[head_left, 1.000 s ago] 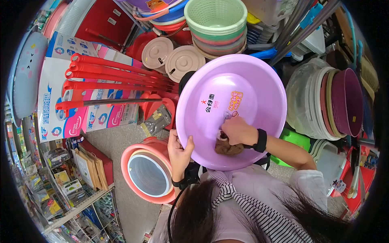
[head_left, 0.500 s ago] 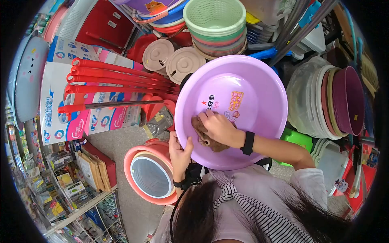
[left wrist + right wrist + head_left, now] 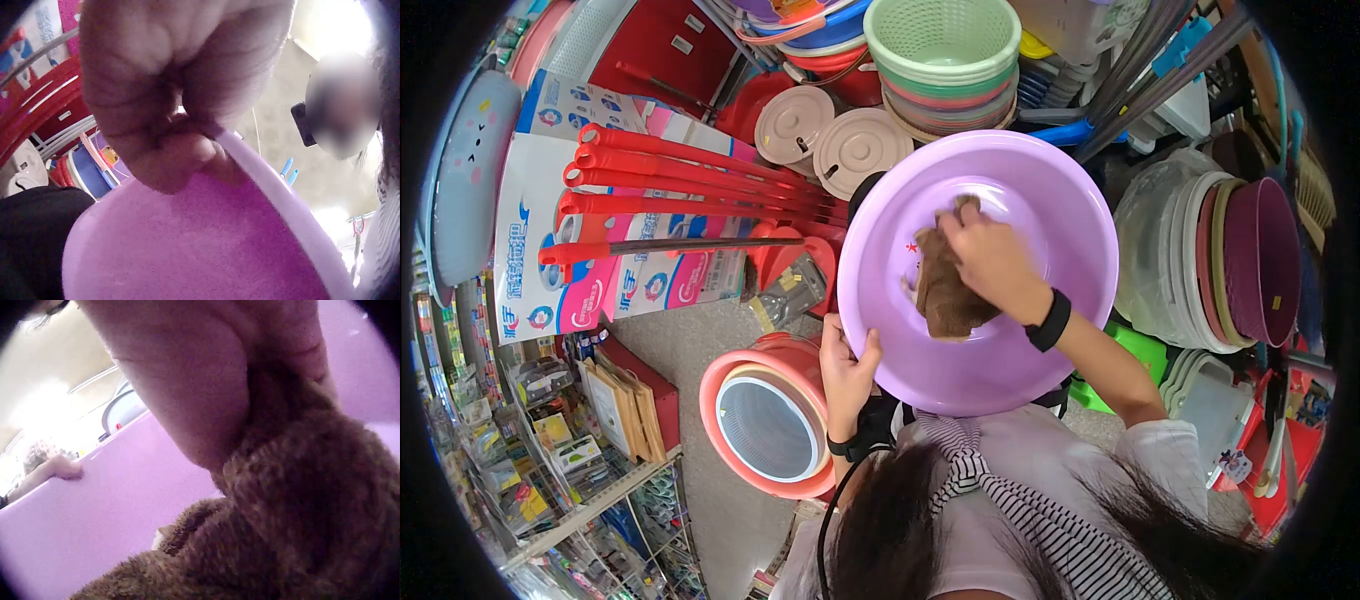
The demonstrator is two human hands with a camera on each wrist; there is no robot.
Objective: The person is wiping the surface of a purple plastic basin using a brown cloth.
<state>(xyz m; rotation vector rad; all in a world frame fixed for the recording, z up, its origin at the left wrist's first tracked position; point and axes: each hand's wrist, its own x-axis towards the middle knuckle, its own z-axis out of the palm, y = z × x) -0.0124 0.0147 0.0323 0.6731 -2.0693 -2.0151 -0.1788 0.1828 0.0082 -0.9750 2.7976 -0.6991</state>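
A purple basin (image 3: 1060, 270) is tilted in front of the person's body. The left hand (image 3: 846, 368) grips its left rim; in the left wrist view the fingers of that hand (image 3: 175, 81) curl over the rim of the basin (image 3: 275, 194). Inside the basin, the right hand (image 3: 990, 262) pinches a brown fluffy cloth (image 3: 950, 300) that lies against the basin's inner wall. Up close in the right wrist view, the cloth (image 3: 300, 506) bunches below the right hand (image 3: 206, 375), whose fingertips are hidden.
Red-handled poles (image 3: 690, 180) lean over boxes at the left. Nested pink and grey buckets (image 3: 768, 425) stand on the floor at lower left. Stacked green baskets (image 3: 943, 40) are behind the basin, stacked tubs (image 3: 1260, 262) at the right, and packed shelves (image 3: 550, 420) at the far left.
The right hand and the brown cloth have moved from the basin's near part, first left, then up to its upper middle. The left hand keeps its grip on the rim.
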